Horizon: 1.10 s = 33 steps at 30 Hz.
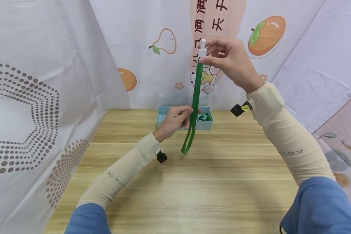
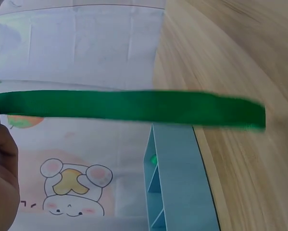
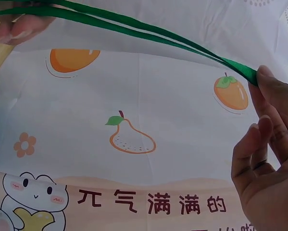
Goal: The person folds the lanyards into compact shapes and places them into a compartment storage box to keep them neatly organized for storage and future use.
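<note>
A green lanyard (image 1: 197, 86) with a white plastic end piece (image 1: 203, 52) hangs upright above the table. Near its top, just under the white piece, my right hand (image 1: 232, 61) pinches the strap between thumb and fingers. Lower down, my left hand (image 1: 176, 120) pinches the strap, and the folded loop dangles below it. In the left wrist view the strap (image 2: 134, 104) runs out from the left hand (image 2: 2, 173) at the edge. The right wrist view shows two strap lengths stretching between the right hand (image 3: 271, 154) and the left fingertips (image 3: 23, 29).
Behind the left hand, a light blue divided box (image 1: 161, 123) stands at the table's back edge, with green strap pieces (image 1: 204, 117) in its right part. The wooden table (image 1: 199, 188) extends toward me. Printed curtains (image 1: 152, 19) hang behind and at both sides.
</note>
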Each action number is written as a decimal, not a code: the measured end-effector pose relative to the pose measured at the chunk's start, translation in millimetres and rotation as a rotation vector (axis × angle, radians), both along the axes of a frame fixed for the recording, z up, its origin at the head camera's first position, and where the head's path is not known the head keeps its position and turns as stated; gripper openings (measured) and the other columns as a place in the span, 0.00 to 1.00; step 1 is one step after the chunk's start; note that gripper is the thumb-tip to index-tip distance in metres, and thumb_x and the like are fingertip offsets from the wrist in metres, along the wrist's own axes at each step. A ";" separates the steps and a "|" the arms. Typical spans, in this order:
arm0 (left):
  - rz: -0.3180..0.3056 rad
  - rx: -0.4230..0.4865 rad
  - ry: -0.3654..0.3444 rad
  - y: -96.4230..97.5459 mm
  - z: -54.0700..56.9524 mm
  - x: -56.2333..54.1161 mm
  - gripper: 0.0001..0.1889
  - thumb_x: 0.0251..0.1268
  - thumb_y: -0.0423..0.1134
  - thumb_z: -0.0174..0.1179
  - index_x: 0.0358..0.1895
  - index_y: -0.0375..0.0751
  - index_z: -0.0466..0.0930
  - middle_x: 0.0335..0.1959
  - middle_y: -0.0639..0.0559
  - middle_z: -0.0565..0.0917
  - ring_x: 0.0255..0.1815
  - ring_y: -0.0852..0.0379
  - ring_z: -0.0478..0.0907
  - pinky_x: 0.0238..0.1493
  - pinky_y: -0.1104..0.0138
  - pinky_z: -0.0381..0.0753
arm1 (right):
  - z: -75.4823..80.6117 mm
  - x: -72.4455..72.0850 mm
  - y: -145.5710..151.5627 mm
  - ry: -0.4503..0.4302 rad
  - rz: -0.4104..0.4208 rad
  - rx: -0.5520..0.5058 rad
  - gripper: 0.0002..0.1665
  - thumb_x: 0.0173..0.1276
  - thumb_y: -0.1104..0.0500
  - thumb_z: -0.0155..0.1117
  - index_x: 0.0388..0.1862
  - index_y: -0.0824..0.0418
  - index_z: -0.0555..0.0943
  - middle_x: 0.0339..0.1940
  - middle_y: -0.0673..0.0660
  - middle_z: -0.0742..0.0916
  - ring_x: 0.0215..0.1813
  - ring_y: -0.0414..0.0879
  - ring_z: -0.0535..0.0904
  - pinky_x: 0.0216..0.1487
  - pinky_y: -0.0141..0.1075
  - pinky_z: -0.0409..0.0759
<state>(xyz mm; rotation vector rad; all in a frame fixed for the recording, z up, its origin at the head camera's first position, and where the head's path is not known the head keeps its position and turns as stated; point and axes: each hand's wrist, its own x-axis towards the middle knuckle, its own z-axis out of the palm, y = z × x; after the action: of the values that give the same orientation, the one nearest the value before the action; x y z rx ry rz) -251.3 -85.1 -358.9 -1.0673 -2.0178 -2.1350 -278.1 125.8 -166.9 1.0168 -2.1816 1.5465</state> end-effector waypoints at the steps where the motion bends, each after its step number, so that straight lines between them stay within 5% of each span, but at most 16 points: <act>1: -0.005 -0.003 0.001 -0.1 0.0 0.0 0.17 0.83 0.40 0.51 0.55 0.30 0.86 0.21 0.36 0.77 0.15 0.42 0.67 0.16 0.65 0.63 | 0.6 -0.4 0.2 -0.004 0.004 -0.006 0.16 0.64 0.66 0.77 0.50 0.61 0.86 0.33 0.55 0.89 0.30 0.46 0.76 0.35 0.34 0.74; 9: -0.016 -0.019 -0.037 0.9 -1.9 -0.2 0.18 0.83 0.40 0.50 0.60 0.34 0.84 0.31 0.41 0.71 0.19 0.53 0.67 0.19 0.68 0.70 | 2.9 0.0 -2.7 -0.018 0.012 -0.017 0.17 0.63 0.66 0.78 0.51 0.61 0.86 0.34 0.56 0.89 0.31 0.47 0.76 0.35 0.34 0.74; 18: 0.035 0.036 -0.089 2.3 -7.3 2.9 0.13 0.79 0.36 0.57 0.50 0.30 0.87 0.38 0.39 0.76 0.23 0.57 0.72 0.24 0.69 0.77 | 5.5 -2.5 -1.2 -0.014 -0.017 -0.024 0.17 0.63 0.66 0.78 0.51 0.60 0.86 0.33 0.54 0.89 0.35 0.47 0.79 0.40 0.36 0.74; 24: 0.054 0.064 -0.023 -3.1 -8.2 3.7 0.09 0.74 0.29 0.62 0.47 0.25 0.87 0.38 0.39 0.80 0.22 0.56 0.72 0.22 0.70 0.73 | 2.1 -15.2 9.8 -0.003 -0.115 0.002 0.25 0.64 0.64 0.77 0.60 0.56 0.83 0.33 0.52 0.88 0.37 0.47 0.75 0.39 0.35 0.71; 28: 0.053 0.009 0.060 -6.0 -2.1 5.4 0.08 0.73 0.29 0.63 0.47 0.29 0.89 0.41 0.44 0.80 0.23 0.55 0.69 0.20 0.69 0.67 | -16.9 -36.4 25.2 -0.048 -0.236 0.032 0.37 0.66 0.63 0.76 0.71 0.46 0.74 0.35 0.52 0.88 0.35 0.45 0.76 0.38 0.34 0.72; 33: 0.038 -0.012 0.123 -9.6 10.4 9.7 0.08 0.74 0.29 0.62 0.47 0.28 0.88 0.46 0.46 0.77 0.26 0.53 0.66 0.21 0.68 0.63 | -71.3 -60.4 43.7 -0.180 -0.309 0.087 0.19 0.69 0.58 0.75 0.58 0.55 0.85 0.40 0.51 0.90 0.36 0.42 0.78 0.36 0.30 0.73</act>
<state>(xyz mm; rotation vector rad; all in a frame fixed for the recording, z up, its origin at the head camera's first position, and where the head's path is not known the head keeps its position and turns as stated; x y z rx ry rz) -241.7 -94.6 -348.5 -1.1218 -1.9827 -1.9891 -338.4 169.5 -238.3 0.5443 -2.4077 1.4579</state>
